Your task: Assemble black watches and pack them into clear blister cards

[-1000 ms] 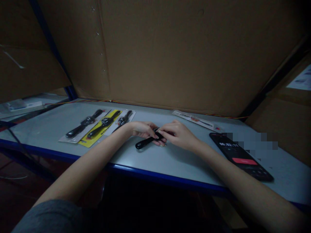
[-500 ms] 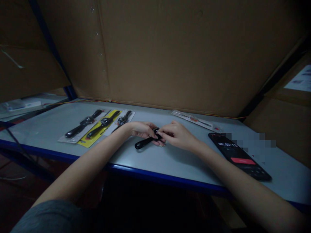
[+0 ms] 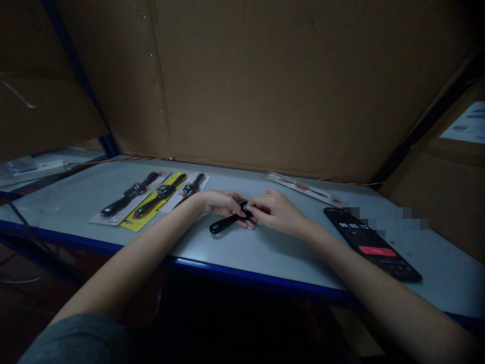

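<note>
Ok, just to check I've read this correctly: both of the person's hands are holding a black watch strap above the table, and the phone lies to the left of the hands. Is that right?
Not quite: the head view shows the phone to the right of the hands. The rest stands: the left hand and right hand hold the black watch strap above the table.

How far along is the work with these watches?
Looks done: three watches lie on their cards. In hand: the left hand and right hand pinch a black watch between them. Apparently left: a flat packet lying farther right, untouched.
</note>
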The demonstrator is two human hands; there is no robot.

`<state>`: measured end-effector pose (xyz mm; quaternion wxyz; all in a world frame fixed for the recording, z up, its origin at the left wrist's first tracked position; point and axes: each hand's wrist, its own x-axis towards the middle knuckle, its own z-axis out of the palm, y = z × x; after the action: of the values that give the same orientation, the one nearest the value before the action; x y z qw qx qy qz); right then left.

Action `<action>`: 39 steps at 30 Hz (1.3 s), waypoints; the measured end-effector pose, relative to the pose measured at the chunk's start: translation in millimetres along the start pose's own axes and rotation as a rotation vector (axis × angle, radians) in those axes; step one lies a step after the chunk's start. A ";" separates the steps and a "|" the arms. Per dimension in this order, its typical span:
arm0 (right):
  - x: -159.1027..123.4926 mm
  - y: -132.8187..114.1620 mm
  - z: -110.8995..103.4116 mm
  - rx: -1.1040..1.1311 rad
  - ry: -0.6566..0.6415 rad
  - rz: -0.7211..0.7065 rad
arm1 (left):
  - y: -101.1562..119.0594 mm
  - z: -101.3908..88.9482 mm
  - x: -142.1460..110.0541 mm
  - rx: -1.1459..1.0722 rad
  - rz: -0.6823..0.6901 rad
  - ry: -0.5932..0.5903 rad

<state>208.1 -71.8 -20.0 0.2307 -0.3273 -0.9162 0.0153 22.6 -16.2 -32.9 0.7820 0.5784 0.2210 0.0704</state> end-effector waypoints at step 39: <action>1.0 4.5 12.4 0.136 0.053 0.174 | 1.4 2.1 -2.5 0.069 0.022 -0.023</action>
<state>204.8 -66.1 -31.4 0.2741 -0.3893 -0.8749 0.0888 21.5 -18.5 -30.5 0.7634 0.6082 0.2078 0.0647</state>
